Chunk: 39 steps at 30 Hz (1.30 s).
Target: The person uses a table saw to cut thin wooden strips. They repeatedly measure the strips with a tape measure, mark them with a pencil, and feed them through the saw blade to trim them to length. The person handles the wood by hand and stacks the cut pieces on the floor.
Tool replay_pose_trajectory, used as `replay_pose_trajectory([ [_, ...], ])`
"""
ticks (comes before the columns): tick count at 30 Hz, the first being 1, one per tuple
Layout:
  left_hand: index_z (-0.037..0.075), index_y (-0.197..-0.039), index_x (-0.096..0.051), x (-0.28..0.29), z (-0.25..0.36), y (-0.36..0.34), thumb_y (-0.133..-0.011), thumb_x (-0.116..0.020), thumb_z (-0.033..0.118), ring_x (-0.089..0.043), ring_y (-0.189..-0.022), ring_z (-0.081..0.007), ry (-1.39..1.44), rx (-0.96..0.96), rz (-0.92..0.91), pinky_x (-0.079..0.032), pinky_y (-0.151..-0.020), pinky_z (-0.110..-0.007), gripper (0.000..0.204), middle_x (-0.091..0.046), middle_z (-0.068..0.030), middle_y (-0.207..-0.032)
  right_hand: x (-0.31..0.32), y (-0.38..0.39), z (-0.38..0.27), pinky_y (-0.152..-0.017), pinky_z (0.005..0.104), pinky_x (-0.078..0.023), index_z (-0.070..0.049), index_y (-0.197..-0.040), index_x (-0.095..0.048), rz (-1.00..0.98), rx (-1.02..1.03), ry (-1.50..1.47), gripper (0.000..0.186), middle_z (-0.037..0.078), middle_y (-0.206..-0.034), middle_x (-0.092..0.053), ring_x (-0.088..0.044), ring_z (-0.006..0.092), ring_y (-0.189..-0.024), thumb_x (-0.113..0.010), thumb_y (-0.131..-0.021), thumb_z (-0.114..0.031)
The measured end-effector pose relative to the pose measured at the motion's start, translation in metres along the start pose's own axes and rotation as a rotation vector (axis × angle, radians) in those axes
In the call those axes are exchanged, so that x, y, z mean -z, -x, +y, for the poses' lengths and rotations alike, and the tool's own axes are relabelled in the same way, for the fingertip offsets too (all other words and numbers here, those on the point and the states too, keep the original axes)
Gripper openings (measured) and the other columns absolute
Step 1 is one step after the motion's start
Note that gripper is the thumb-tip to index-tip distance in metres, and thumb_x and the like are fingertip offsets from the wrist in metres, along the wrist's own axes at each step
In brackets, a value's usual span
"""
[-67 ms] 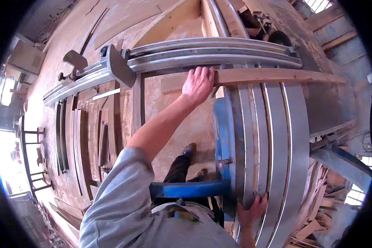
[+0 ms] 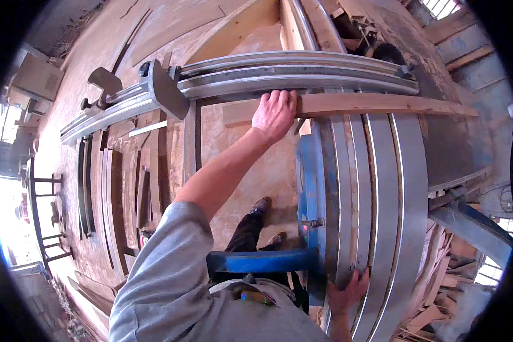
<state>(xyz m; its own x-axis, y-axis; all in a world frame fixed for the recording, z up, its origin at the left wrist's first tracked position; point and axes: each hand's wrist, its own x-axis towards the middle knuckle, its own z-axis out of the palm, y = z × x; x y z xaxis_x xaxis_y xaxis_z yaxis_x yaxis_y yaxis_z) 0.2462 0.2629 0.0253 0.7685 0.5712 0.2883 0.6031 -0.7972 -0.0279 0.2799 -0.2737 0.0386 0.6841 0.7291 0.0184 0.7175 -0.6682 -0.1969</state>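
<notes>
Dark metal makes up a rack (image 2: 36, 216) standing far to the left of the slatted metal table (image 2: 409, 199). Nearer to the table, but well left of it, long strips of wood (image 2: 115, 194) lie side by side on the floor. A grey plate (image 2: 165, 94) stands on a long metal rail (image 2: 296, 78); it too is left of the table, and from it the rail runs rightward across the table's far end. A grey sleeve (image 2: 165, 245) covers the person's left upper arm, left of the table's near half. The left hand (image 2: 275, 118), just off the table's left edge near the far end, is clamped on a wooden board (image 2: 359, 104), knuckles up. This board lies crosswise over the table's far end, beside the rail, jutting out past both table edges. A blue bar (image 2: 262, 262) extends leftward from the table's near part. The right hand (image 2: 347, 293) rests on the table's near left part, thumb and fingers apart. Right of the table's far end is a dark flat surface (image 2: 453, 154); right of its near end, wood scraps (image 2: 433, 319) lie in a heap.
</notes>
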Motion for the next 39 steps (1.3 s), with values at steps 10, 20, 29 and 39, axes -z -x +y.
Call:
replay_pose_trajectory([
  [10, 0.004, -0.130, -0.056, 0.002, -0.065, 0.015, -0.088, -0.053, 0.018, -0.040, -0.134, -0.0305, -0.130, -0.138, 0.200, -0.031, -0.111, -0.052, 0.044, -0.046, -0.0137, -0.140, 0.002, -0.003, -0.005, -0.110, 0.0553, -0.028, -0.003, -0.132, -0.043, -0.036, -0.074, 0.012, 0.088, 0.026, -0.148, -0.033, -0.034, 0.0454, -0.135, -0.085, -0.059, -0.029],
  [20, 0.006, -0.141, -0.044, -0.004, -0.098, 0.021, -0.076, -0.070, 0.025, -0.028, -0.143, -0.0372, -0.184, -0.115, 0.167, -0.022, -0.115, -0.056, 0.073, -0.032, -0.0220, -0.152, -0.002, -0.005, 0.006, -0.109, 0.0573, -0.028, -0.003, -0.129, -0.046, -0.006, -0.027, 0.026, 0.082, 0.030, -0.146, -0.035, -0.035, 0.0466, -0.133, -0.079, -0.068, -0.047],
  [29, 0.003, -0.140, -0.043, -0.006, -0.111, 0.026, -0.083, -0.064, 0.023, -0.027, -0.143, -0.0418, -0.245, -0.060, 0.180, -0.021, -0.115, -0.057, 0.064, -0.032, -0.0275, -0.150, -0.007, -0.009, 0.012, -0.107, 0.0571, -0.031, -0.003, -0.129, -0.046, 0.054, 0.035, 0.043, 0.082, 0.031, -0.145, -0.036, -0.037, 0.0479, -0.132, -0.076, -0.072, -0.053],
  [39, 0.000, -0.146, -0.030, 0.035, -0.072, 0.003, -0.064, -0.084, 0.036, -0.029, -0.141, -0.0394, -0.031, 0.051, 0.018, -0.019, -0.116, -0.055, 0.104, -0.031, -0.0217, -0.151, 0.005, -0.017, -0.005, -0.107, 0.0567, -0.031, -0.005, -0.127, -0.049, -0.009, -0.042, -0.040, 0.090, 0.028, -0.145, -0.035, -0.038, 0.0459, -0.130, -0.089, -0.050, -0.030],
])
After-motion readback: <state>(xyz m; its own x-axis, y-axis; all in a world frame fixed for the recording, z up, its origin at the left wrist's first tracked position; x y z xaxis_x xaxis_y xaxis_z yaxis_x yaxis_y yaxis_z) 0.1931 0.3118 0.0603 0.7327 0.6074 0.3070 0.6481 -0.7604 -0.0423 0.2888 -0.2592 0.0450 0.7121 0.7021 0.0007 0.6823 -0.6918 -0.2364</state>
